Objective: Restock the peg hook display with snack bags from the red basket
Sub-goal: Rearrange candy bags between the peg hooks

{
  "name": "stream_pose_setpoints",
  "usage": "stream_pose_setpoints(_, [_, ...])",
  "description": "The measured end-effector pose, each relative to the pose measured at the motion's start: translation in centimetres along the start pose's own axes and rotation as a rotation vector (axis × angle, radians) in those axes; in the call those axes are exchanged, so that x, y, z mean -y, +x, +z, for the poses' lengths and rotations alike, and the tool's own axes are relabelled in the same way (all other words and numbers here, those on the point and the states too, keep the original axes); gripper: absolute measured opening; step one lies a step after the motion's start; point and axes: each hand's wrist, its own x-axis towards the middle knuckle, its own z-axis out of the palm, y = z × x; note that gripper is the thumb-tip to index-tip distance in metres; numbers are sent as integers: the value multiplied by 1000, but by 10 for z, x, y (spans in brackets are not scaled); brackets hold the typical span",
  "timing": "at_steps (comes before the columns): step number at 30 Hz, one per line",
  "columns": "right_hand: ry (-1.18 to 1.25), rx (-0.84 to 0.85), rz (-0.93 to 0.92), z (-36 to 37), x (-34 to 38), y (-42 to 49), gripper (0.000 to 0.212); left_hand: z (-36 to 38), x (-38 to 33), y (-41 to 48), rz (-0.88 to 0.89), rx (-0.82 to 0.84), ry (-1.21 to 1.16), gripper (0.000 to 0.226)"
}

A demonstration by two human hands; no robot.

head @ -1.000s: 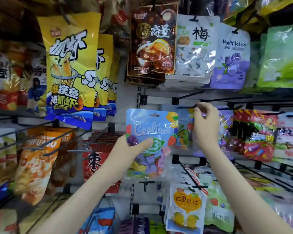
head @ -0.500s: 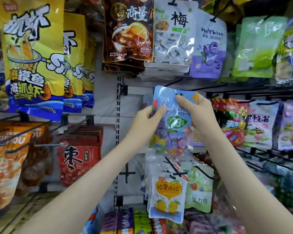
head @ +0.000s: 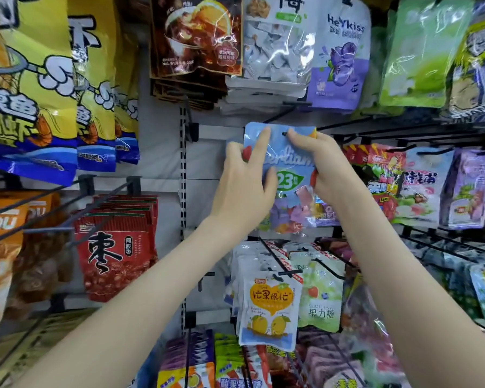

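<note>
While the blue snack bag (head: 287, 169) is held up against the display by both hands, its hang hole is lined up at the peg hook (head: 284, 133) tip. Left hand (head: 245, 180) is closed on the left edge, right hand (head: 324, 169) on the top-right corner. Film pouch judged light, floppy, slick; best pinched at the stiff header seal beside the hole. Red basket not in view.

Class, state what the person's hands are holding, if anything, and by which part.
Both hold one light blue plastic candy bag: left hand on its left edge, right hand on its upper right.
</note>
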Motion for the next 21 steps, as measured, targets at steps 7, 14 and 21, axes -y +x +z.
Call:
stream_pose_setpoints(7, [10,12,30,-3,-2,9,45,-2,-4,-4,45,-58,100,57])
stream_pose_setpoints(14, [-485,-311,-178,5,-22,28,21,11,19,-5,-120,60,208,65])
stream_pose_setpoints(21, [-1239,-462,-763,11,-85,30,43,45,66,4,16,292,501,81])
